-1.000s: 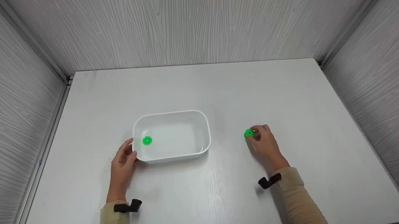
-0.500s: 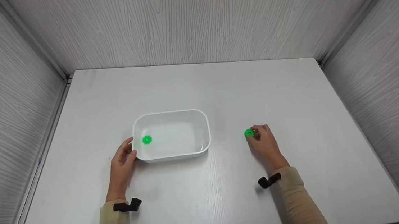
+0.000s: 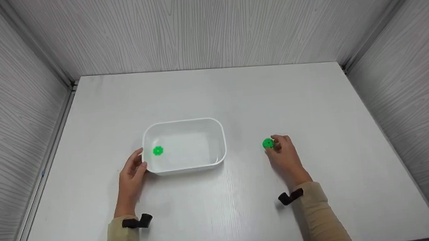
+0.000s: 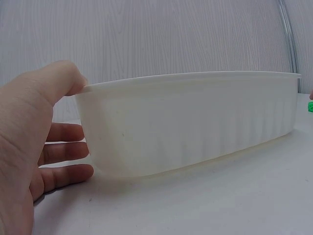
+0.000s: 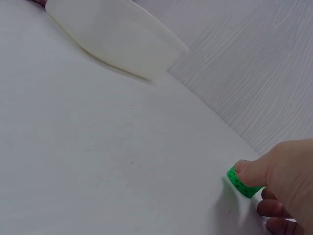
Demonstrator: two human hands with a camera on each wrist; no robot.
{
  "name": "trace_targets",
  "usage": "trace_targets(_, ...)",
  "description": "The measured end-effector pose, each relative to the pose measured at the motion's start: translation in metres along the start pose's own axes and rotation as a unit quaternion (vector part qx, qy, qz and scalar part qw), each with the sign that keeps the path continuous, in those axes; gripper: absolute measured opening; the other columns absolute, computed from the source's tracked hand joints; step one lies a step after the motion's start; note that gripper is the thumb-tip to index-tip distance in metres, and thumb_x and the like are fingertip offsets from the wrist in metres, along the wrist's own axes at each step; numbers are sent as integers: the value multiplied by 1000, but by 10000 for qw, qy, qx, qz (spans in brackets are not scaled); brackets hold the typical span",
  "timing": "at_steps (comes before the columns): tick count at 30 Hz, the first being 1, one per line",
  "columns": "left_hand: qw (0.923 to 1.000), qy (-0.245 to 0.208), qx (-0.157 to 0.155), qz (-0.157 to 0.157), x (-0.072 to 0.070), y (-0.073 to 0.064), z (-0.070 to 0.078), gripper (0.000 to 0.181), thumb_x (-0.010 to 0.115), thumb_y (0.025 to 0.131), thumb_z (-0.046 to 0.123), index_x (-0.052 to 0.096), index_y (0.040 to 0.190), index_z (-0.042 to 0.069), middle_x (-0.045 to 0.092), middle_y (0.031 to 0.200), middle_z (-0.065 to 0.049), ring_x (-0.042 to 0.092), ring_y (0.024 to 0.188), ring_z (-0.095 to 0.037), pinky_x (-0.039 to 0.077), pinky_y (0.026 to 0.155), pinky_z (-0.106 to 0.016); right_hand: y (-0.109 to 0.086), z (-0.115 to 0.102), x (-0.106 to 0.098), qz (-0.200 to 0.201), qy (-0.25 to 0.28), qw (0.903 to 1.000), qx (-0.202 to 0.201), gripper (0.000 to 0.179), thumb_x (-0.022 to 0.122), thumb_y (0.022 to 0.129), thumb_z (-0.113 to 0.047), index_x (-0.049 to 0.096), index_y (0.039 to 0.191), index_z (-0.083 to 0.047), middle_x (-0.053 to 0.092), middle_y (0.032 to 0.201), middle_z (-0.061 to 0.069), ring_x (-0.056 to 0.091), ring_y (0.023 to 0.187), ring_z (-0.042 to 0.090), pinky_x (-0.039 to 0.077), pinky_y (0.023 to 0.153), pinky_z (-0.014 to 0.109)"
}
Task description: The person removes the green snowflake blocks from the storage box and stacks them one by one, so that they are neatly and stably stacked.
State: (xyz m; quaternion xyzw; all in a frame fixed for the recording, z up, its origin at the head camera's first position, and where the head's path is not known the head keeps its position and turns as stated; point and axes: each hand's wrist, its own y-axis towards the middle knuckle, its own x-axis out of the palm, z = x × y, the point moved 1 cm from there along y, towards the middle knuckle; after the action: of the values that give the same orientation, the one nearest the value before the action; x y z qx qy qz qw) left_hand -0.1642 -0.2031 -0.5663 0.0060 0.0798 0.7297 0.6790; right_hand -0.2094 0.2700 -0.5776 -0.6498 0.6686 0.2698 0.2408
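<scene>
My left hand (image 3: 130, 178) rests against the left end of a white plastic tub (image 3: 187, 170). In the left wrist view its thumb (image 4: 68, 78) lies at the tub's rim, and the other fingers (image 4: 66, 152) reach to the outer wall below. Inside the tub, toward its left end, lies a flat green flower-shaped piece (image 3: 158, 150). To the right of the tub, my right hand (image 3: 285, 157) pinches a round green piece with small holes (image 3: 267, 143) between thumb and fingers. The right wrist view shows this round piece (image 5: 240, 185) on edge, close over the table, its far part behind the thumb.
The white table (image 3: 212, 93) is bounded by wood-grain panels at the back (image 3: 198, 28), left and right. A black wrist mount (image 3: 138, 221) sits at the left cuff, another black mount (image 3: 291, 196) at the right cuff.
The right hand's fingertips have shifted slightly on the round green piece, so more of its face shows. The left hand and the tub stay in place.
</scene>
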Motion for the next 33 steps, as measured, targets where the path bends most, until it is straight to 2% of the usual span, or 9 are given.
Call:
trace_targets(11, 10000, 23, 41, -7, 0, 0, 0, 45, 54, 95, 17, 44, 138, 9, 51, 123, -25, 50, 111, -39, 45, 86, -19, -10, -6, -6, 312, 76, 9995, -29, 42, 63, 89, -17, 50, 127, -6, 48, 113, 11, 49, 92, 23, 45, 77, 37)
trace_targets(19, 10000, 4, -36, -1, 0, 1, 0, 45, 55, 95, 18, 45, 138, 10, 51, 124, -24, 49, 113, -37, 44, 88, -19, -14, -22, -11, 454, 331, 9978, -358, 40, 63, 88, -8, 52, 125, -2, 51, 110, 15, 52, 87, 23, 46, 75, 38)
trace_targets(26, 9999, -37, -96, 21, 1, 1, 2, 45, 55, 94, 17, 45, 138, 11, 51, 124, -23, 50, 112, -38, 45, 87, -20, -13, -42, -1, 629, 457, 9922, -975, 37, 65, 85, -4, 55, 121, 0, 54, 104, 14, 55, 82, 24, 47, 70, 38)
trace_targets(33, 9999, -46, -64, 63, 2, 0, 2, 45, 55, 94, 14, 45, 138, 10, 50, 124, -25, 48, 112, -40, 45, 86, -19, -12, -63, 10, 510, 515, 9861, -1496, 35, 65, 86, -4, 57, 120, -4, 54, 104, 13, 55, 79, 23, 48, 69, 45)
